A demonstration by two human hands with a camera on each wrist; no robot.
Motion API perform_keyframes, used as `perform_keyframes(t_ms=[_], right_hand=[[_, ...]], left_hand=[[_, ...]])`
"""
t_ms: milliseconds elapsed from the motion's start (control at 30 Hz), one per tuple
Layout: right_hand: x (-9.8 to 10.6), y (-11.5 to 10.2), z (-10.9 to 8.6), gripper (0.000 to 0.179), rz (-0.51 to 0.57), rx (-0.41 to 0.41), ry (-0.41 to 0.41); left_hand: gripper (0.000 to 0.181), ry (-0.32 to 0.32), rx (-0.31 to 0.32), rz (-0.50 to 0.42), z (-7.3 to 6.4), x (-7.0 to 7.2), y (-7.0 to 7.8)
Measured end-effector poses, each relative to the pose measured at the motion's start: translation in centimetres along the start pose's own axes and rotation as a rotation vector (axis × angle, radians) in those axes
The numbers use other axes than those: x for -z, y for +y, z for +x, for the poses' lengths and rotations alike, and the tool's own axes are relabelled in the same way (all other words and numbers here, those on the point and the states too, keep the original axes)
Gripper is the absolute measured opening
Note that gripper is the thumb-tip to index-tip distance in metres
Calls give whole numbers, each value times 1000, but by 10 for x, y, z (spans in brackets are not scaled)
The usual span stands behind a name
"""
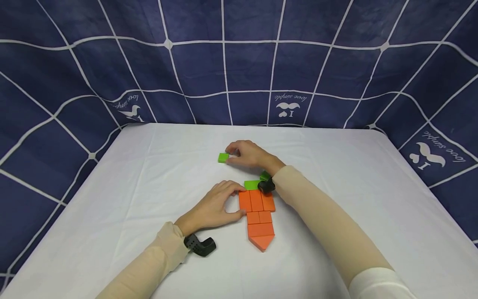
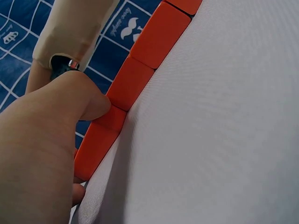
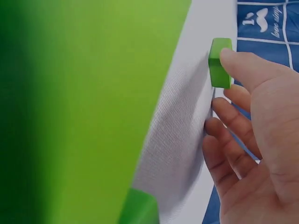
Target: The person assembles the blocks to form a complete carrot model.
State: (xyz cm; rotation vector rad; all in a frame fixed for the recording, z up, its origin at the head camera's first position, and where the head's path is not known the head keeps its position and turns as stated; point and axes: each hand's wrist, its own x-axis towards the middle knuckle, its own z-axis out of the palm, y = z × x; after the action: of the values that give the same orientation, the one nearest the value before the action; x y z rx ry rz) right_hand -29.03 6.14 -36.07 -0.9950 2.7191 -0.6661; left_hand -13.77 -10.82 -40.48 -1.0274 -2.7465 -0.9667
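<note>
Toward the back of the table, a small green block sits at the thumb and fingertips of my right hand. Close up in the right wrist view, the thumb lies against the green block and the index finger curls behind it. My left hand grips the leftmost of the upright orange blocks, index finger at its far end, thumb at its near end. Several orange blocks lie joined in a column that ends in a pointed piece.
One green block lies against the far side of the orange ones. Another green block is partly hidden under the right wrist and its black camera. White cloth covers the table, with a dark blue curtain behind.
</note>
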Motion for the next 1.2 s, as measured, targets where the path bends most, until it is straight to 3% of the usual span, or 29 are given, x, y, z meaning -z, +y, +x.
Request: perform_keyframes(t_ms=[367, 733, 1200], right_hand=[[12, -2, -3, 33, -2, -6, -21], [29, 16, -34, 32, 92, 96, -191], [22, 23, -52, 33, 84, 154, -238]], left_hand=[[52, 2, 3, 1, 0, 0, -1], [52, -3, 15, 2, 1, 0, -1], [53, -12, 34, 6, 0, 1, -4]])
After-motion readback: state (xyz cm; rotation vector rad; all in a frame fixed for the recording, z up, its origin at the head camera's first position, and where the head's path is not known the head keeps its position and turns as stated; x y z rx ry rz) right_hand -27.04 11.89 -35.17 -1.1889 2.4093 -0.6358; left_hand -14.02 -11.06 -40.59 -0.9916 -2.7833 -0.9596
